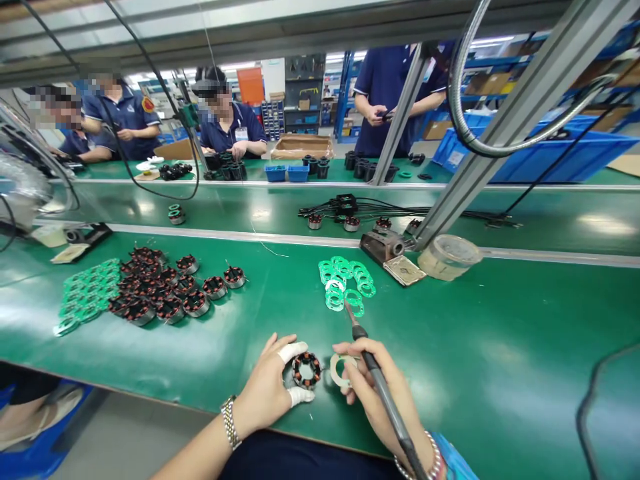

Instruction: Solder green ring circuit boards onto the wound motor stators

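My left hand (273, 383), with white covers on thumb and forefinger, grips a round copper-wound stator (307, 371) on the green table. To its right, my right hand (377, 383) pinches a pale ring (339, 371) by its right side. A soldering iron (383, 387) also lies in my right hand, its tip pointing up and away, near the loose green rings (345, 273). The pale ring and the stator are apart. At the left, many stators (160, 283) stand grouped beside a sheet of green ring boards (90, 290).
A metal iron stand (383, 247) with a sponge and a round tub (450, 257) sit behind on the right. Black cables (400, 208) lie beyond the rail. A slanted metal post rises at the right. Several people work across the bench.
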`<act>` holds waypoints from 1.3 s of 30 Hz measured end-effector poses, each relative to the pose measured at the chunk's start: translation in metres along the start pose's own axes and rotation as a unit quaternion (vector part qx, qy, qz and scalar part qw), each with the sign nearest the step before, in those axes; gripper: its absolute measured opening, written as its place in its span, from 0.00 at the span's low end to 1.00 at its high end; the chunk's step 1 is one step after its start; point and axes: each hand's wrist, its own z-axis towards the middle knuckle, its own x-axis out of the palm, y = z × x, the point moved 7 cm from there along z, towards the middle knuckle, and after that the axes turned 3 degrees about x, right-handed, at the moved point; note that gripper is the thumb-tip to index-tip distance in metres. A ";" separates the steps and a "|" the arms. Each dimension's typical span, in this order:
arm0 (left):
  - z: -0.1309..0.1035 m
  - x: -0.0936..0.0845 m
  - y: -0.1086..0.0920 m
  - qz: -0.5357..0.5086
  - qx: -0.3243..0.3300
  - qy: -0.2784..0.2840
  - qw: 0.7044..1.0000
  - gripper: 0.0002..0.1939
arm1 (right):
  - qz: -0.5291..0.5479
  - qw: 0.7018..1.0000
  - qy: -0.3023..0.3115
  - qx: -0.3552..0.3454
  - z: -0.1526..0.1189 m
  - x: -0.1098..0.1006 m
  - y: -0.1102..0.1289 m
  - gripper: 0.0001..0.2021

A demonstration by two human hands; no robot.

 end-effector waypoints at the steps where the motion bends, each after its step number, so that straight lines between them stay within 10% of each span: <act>1: 0.000 0.001 0.000 0.006 0.002 0.001 1.000 0.31 | 0.046 0.999 0.009 0.022 0.000 0.004 -0.002 0.09; 12: 0.002 0.001 -0.003 0.022 0.021 -0.007 1.000 0.34 | 0.092 0.992 0.077 0.043 0.008 0.014 -0.004 0.12; 20: 0.002 -0.001 -0.004 0.008 0.024 -0.007 1.000 0.33 | -0.191 0.970 0.108 -0.104 0.016 0.018 0.026 0.17; 39: 0.004 -0.001 -0.006 -0.024 0.034 0.031 0.999 0.28 | -0.172 0.936 0.250 -0.177 0.020 0.054 0.023 0.16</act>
